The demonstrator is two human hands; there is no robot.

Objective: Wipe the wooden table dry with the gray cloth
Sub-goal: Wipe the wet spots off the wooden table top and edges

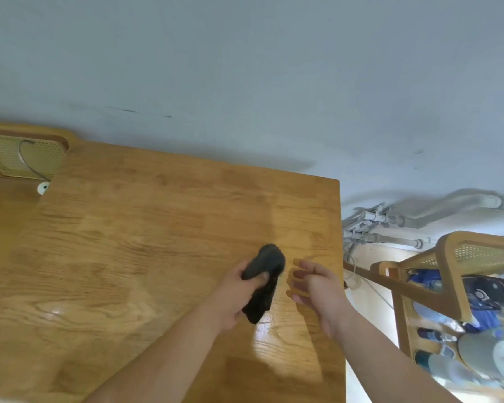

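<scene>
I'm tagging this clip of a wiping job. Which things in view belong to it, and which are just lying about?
Job:
cloth, bunched in the left hand
right hand, open beside it
table

Lying about:
left chair
right chair, piled with clutter
pipes along the wall

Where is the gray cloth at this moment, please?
In the head view, the gray cloth is bunched in the left hand above the wooden table, near its right edge, beside the open right hand.

One table (157, 242), one gray cloth (264, 283), two hands (233, 298) (320, 292), two chairs (26, 152) (454, 257)
</scene>
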